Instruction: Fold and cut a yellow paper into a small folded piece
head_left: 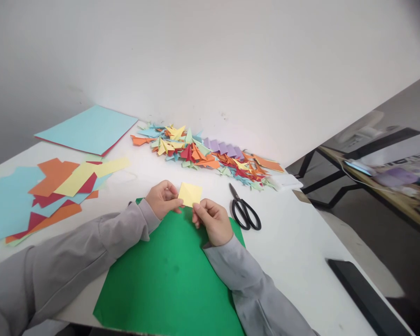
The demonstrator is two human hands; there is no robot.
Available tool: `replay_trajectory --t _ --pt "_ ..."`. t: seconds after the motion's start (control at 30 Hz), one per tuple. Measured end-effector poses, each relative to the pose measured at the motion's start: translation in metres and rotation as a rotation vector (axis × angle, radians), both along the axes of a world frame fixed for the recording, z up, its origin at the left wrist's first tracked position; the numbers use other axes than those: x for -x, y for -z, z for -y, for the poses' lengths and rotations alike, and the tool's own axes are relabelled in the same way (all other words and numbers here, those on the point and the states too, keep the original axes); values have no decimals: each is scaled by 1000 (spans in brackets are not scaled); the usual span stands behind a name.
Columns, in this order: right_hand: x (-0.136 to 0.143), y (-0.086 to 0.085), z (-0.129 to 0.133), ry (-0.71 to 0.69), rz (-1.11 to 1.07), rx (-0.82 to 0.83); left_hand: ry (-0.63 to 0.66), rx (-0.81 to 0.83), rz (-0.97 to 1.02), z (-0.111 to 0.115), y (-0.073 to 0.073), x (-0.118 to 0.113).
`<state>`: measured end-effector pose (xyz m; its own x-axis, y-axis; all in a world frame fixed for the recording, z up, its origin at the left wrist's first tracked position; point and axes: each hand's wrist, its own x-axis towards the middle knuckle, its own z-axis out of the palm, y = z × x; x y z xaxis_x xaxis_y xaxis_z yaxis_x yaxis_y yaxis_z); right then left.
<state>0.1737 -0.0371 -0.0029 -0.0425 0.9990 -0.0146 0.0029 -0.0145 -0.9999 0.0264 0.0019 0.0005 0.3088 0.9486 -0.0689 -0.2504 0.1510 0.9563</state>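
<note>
A small yellow square of paper [190, 193] with a faint crease is held up between both hands, over the far edge of a green sheet [171, 275]. My left hand [163, 198] pinches its lower left corner between thumb and fingers. At the lower right corner, my right hand [213, 220] grips it the same way, thumb on the front. Black-handled scissors [244, 209] lie on the table just right of my right hand, blades pointing away and slightly left.
Folded paper pieces [196, 154] in many colours lie heaped along the wall. Paper scraps [66, 186] cover the left of the white table [294, 233]. Behind them lies a large light-blue sheet [91, 128]. A black flat object [364, 294] is at the right edge.
</note>
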Motion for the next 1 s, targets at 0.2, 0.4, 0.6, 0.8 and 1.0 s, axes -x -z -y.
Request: replay_trajectory --t 0.2,0.4,0.6,0.8,1.0 --pt "5 -2 4 -28 113 -87 103 -12 -28 2 2 0" --pt "6 0 3 -41 89 -48 75 -6 7 0 7 1" --pt "4 2 3 -62 59 -45 -15 77 8 0 0 -1" --pt "5 4 5 -109 146 -83 -62 141 18 0 -1 0" --pt "7 1 8 -86 192 -100 -33 107 32 1 3 2"
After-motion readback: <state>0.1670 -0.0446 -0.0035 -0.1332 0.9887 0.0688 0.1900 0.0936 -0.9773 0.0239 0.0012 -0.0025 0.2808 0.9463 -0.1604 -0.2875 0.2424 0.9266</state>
